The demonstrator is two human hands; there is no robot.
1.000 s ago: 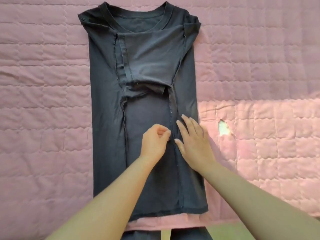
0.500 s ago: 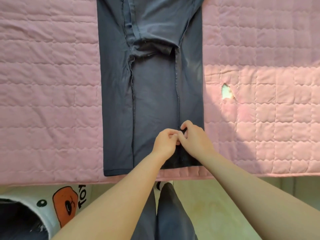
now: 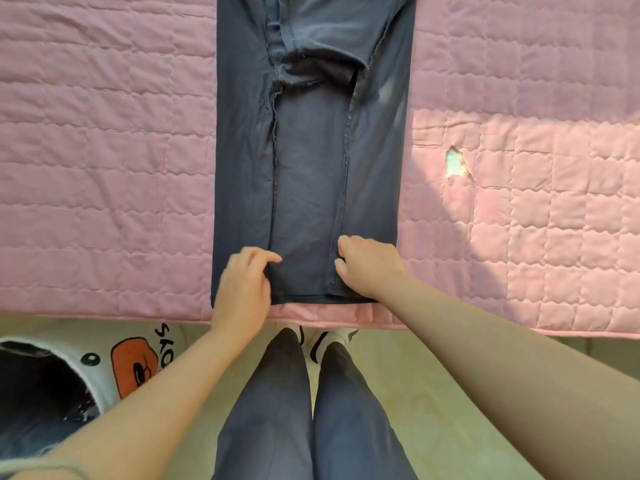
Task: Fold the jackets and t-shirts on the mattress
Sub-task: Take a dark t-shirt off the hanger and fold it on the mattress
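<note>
Here left hand (image 3: 242, 285) and right hand (image 3: 370, 266) each pinch the t-shirt (image 3: 308, 185) on the torn pink quilted mattress (image 3: 104, 168), above beige floor (image 3: 450, 393).

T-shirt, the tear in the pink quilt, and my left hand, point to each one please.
t-shirt (image 3: 306, 188): head view, middle panel between the folded-in sides.
quilt tear (image 3: 455, 163): head view, pale patch at its centre.
left hand (image 3: 242, 287): head view, back of the hand.

Legible markings: one only — black capital letters on the white printed item (image 3: 98, 375) lying on the floor, lower left. The letters stand sideways, just beside an orange cartoon graphic (image 3: 133, 365), and read approximately "STO" — the rest cannot be made out.
</note>
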